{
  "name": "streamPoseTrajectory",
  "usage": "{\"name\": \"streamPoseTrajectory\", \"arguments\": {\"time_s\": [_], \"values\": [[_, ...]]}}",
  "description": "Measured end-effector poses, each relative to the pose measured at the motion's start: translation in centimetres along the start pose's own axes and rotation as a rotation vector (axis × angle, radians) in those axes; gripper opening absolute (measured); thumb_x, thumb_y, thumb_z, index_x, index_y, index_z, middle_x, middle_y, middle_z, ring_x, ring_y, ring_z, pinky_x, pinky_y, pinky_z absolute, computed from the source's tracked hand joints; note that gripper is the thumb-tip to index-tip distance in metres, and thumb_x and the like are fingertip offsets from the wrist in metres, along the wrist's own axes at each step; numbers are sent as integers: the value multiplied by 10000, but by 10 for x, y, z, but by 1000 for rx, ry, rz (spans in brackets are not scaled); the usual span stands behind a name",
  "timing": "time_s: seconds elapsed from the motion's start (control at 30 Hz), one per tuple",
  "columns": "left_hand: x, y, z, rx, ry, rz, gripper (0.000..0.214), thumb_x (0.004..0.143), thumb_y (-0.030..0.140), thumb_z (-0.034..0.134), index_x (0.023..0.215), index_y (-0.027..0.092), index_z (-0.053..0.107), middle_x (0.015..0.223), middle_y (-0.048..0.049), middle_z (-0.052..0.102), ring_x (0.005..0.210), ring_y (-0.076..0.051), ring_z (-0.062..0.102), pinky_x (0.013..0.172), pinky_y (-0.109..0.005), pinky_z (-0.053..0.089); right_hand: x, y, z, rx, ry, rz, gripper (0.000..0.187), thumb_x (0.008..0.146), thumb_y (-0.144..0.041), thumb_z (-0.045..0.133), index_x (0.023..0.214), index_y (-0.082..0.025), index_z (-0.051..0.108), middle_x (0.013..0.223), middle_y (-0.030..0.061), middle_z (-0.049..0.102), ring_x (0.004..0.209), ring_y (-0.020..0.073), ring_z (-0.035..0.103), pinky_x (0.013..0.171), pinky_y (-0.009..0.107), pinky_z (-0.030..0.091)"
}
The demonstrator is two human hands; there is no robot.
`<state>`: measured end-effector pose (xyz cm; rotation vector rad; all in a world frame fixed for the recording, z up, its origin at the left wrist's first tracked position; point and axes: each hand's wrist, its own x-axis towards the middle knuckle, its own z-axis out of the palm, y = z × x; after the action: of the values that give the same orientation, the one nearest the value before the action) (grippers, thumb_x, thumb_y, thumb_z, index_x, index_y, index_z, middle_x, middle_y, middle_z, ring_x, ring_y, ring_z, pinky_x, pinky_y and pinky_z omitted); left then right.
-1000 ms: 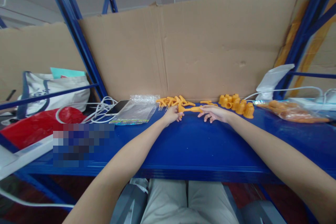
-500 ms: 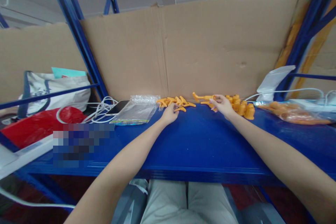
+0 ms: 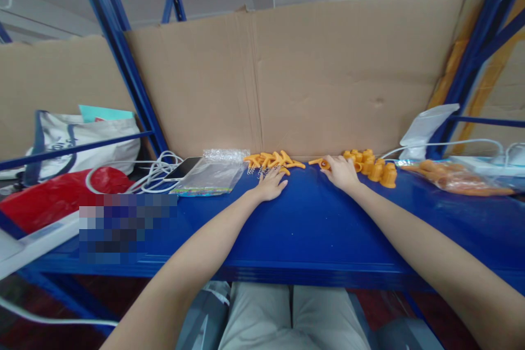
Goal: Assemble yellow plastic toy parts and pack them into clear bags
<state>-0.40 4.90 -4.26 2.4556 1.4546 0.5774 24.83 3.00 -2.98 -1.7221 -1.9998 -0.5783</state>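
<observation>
My left hand (image 3: 270, 185) lies with fingers spread, its fingertips at the near edge of a pile of branched orange plastic pieces (image 3: 268, 160) with small metal chains. One of these pieces lies right by its fingertips. Farther right, my right hand (image 3: 341, 173) is closed round an orange plastic piece (image 3: 325, 164), whose round end faces me; the fingers hide part of it. A thin orange part (image 3: 315, 161) sticks out to its left. Beside and behind that hand stand several orange cup-shaped pieces (image 3: 375, 169).
A clear plastic bag (image 3: 213, 175) lies left of the pile, over a phone (image 3: 186, 168). White cables (image 3: 158, 172) and a red bag (image 3: 69, 197) are farther left. A bag of orange parts (image 3: 455, 178) lies right. Cardboard (image 3: 320, 76) walls the back of the blue table (image 3: 295, 229).
My left hand has opened and spread its fingers, letting go of a small orange piece with a chain. My right hand has come down slightly, and the long orange piece has turned end-on.
</observation>
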Motion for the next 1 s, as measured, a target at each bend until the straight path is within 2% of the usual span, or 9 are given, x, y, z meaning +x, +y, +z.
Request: {"name": "streamPoseTrajectory", "arguments": {"time_s": [0.07, 0.17, 0.33, 0.5, 0.67, 1.0], "values": [[-1, -1, -3, 10, 7, -46, 432, 926, 360, 466, 1342, 246, 493, 1572, -110, 270, 1470, -307, 153, 1142, -618, 60, -1, -3, 0, -46, -19, -24, 224, 884, -285, 508, 1066, -181, 586, 1135, 167, 670, 1088, 327, 532, 866, 430, 349], [-2, -2, -8, 13, 15, -68, 424, 915, 359, 486, 1323, 244, 513, 1564, -128, 287, 1456, -343, 187, 1116, -661, 73, -3, -6, 0, -73, -79, -16, 256, 878, -267, 502, 1095, -167, 592, 1181, 180, 648, 1131, 334, 517, 893, 456, 357], [-4, 1, -14, 143, -36, -73, 363, 933, 334, 463, 1249, 203, 580, 1521, -140, 371, 1434, -339, 251, 1126, -644, 103, -2, -4, 1, -16, -226, 73, 387, 908, -286, 467, 1271, -167, 532, 1305, 178, 589, 1189, 338, 516, 954, 515, 367], [-7, 6, -18, 290, -45, -52, 373, 951, 327, 420, 1277, 211, 560, 1496, -122, 413, 1399, -325, 320, 1097, -640, 240, -3, -3, -2, 2, -321, 81, 474, 936, -347, 416, 1375, -175, 467, 1439, 152, 479, 1255, 342, 482, 992, 513, 388], [-8, 8, -22, 364, -49, -57, 389, 945, 341, 420, 1290, 215, 546, 1472, -118, 441, 1358, -316, 386, 1076, -611, 317, -3, -4, -5, -16, -341, 69, 509, 939, -309, 383, 1420, -150, 428, 1455, 153, 460, 1263, 339, 483, 1008, 498, 406], [-7, 7, -19, 355, -41, -129, 413, 954, 356, 392, 1304, 194, 540, 1490, -130, 421, 1353, -327, 398, 1058, -611, 334, 1, 5, 6, 0, -334, 28, 519, 926, -301, 402, 1421, -151, 435, 1461, 145, 457, 1273, 328, 479, 1018, 463, 414]]}}
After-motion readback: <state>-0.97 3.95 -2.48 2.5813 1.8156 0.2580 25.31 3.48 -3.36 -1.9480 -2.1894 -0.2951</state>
